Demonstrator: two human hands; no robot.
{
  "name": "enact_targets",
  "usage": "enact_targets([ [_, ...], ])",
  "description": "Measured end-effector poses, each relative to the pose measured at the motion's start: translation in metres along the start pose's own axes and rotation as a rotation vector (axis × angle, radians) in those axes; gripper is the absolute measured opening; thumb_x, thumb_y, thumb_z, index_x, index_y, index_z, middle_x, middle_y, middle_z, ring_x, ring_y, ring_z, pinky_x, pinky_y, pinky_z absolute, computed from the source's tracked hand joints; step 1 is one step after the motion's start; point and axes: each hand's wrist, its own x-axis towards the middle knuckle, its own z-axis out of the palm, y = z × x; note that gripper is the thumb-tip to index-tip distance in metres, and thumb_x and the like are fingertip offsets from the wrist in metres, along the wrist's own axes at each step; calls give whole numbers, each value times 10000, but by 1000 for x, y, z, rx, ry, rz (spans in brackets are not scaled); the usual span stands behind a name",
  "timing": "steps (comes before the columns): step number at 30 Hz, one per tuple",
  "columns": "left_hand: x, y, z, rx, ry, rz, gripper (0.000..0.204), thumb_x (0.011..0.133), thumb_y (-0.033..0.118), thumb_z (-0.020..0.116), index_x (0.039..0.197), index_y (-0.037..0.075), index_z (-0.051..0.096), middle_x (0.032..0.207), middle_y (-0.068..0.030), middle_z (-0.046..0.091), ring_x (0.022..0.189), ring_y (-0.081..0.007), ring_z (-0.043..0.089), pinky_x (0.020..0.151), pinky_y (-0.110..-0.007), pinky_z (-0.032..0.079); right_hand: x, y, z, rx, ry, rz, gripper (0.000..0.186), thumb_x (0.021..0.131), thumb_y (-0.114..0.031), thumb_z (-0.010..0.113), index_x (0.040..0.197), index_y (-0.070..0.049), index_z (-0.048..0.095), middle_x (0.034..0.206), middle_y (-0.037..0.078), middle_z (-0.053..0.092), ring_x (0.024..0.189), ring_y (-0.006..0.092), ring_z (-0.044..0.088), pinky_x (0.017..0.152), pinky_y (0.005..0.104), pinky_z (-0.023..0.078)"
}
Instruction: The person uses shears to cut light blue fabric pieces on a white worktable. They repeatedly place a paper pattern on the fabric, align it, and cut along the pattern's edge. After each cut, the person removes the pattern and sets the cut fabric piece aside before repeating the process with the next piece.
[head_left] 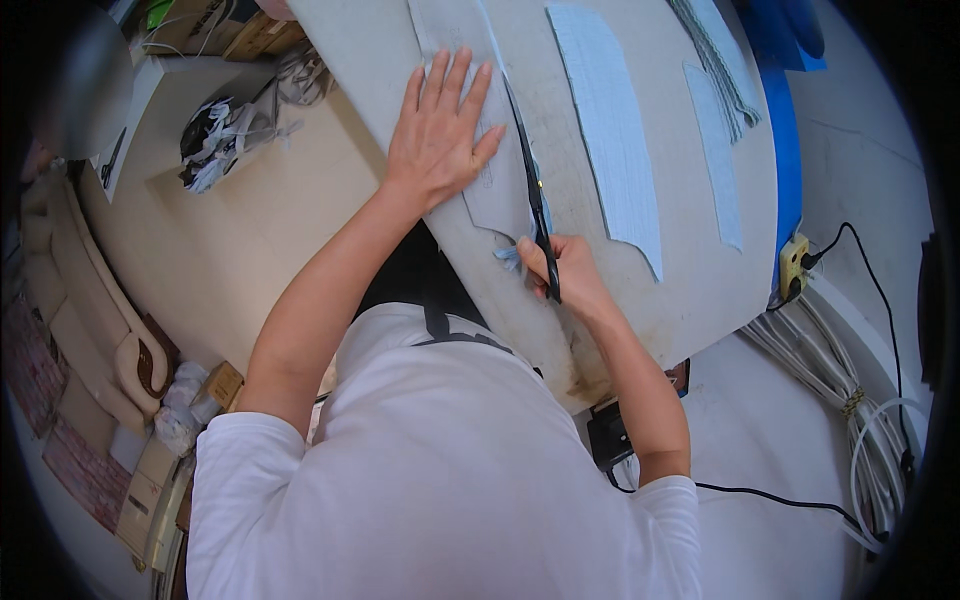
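Note:
My left hand lies flat, fingers spread, on a pale grey pattern piece on the table. Black scissors are gripped in my right hand, at the lower end of the pattern. Their long blades run up along its right edge, where a thin strip of light blue fabric shows. A small blue scrap lies beside my right thumb. To the right is a wide cut piece of light blue fabric. Whether the blades are parted is hard to see.
A narrow blue piece and a layered stack of blue fabric lie farther right on the table. Beyond its right edge are a yellow power socket with black cords and a bundle of grey cables. A sofa stands far left.

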Motion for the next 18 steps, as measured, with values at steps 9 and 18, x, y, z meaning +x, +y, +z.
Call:
enact_targets([
  [9, 0, 1, 2, -55, -11, -10, 688, 956, 455, 510, 1521, 92, 362, 1583, -174, 298, 1467, -365, 253, 1199, -519, 175, -4, -2, 2, -11, -10, -17, 556, 869, -540, 727, 668, -46, 569, 541, -5, 510, 442, 81, 499, 413, 251, 370],
  [18, 9, 0, -11, 26, -29, -2, 612, 954, 420, 527, 1442, 56, 472, 1532, -192, 384, 1421, -384, 333, 1182, -554, 194, 0, -4, 1, -25, -19, -4, 457, 906, -423, 723, 686, -48, 583, 558, -1, 540, 453, 94, 535, 438, 243, 384],
])
